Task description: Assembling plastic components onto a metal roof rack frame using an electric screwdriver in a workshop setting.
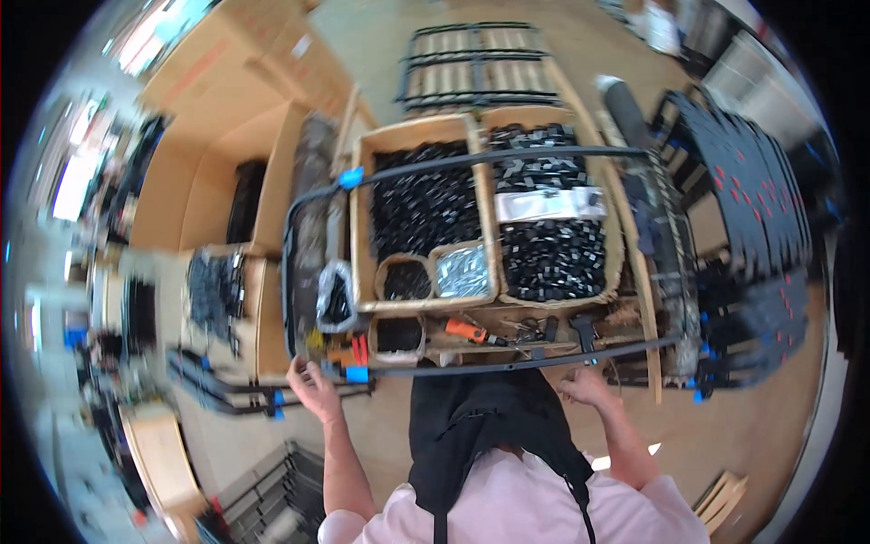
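carton [215, 82]: reddish print, unreadable | left hand [313, 388]: fingers at corner of black frame [507, 367], cannot tell grip | frame: over parts boxes [487, 238] | white packet [544, 206]: marking illegible | right hand [585, 386]: fingers curled near front bar, cannot tell hold

Both arms reach forward from the trunk, bare from below the elbows. The left forearm [346, 467] runs almost straight ahead, leaning slightly outward, with its wrist [333, 418] roughly in line. The left grip [314, 390] is raised at the end, its fingers [299, 364] pointing forward and partly bent; how firmly they close is unclear. The right forearm [628, 444] slants inward from an elbow held out to the side. The right grip [589, 387] turns toward the body's midline, fingers [568, 385] loosely curled. The two stand well apart, nearly level.
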`<state>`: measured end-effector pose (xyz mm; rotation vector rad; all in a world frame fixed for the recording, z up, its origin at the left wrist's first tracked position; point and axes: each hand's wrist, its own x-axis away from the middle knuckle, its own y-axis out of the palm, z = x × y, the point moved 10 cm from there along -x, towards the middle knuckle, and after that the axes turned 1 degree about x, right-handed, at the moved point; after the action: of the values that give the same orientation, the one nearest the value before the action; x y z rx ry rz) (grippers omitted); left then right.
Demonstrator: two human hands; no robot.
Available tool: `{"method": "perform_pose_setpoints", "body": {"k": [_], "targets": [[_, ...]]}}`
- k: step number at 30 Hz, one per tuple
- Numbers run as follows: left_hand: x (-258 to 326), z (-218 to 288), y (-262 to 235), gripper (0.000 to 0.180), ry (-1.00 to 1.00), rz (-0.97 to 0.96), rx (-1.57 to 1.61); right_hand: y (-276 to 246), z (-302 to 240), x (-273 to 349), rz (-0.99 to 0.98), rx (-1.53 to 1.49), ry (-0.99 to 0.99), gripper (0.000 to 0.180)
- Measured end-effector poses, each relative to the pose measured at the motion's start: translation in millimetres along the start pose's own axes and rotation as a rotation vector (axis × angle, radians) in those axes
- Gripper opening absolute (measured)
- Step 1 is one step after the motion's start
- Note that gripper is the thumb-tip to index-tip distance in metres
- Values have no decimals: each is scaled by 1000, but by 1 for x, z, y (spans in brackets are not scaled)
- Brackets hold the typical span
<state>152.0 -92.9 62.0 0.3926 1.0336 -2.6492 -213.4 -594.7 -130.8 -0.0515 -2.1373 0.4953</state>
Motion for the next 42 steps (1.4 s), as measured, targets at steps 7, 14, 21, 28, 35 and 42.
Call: {"method": "perform_pose_setpoints", "body": {"k": [7,14,21,28,35,42], "targets": [[263,-94,-8,28,-443,-580,-162,85,-38,-26,-368,272,-68,37],[549,-232,-91,44,-1265,-886,-256,132,-36,-33,-336,368,-25,37],[584,-272,-64,44,-1350,-703,33,213,-1,-77,-293,253,-15,30],[633,-309,-69,34,-1505,-283,456,272,2,-237,48,-6,40,17],[918,-322,-146,32,-2029,-67,233,180,-25,-472,586,-125,-424,29],[1022,-273,-107,33,-2068,-226,390,132,-76,-618,565,420,-248,46]]}}
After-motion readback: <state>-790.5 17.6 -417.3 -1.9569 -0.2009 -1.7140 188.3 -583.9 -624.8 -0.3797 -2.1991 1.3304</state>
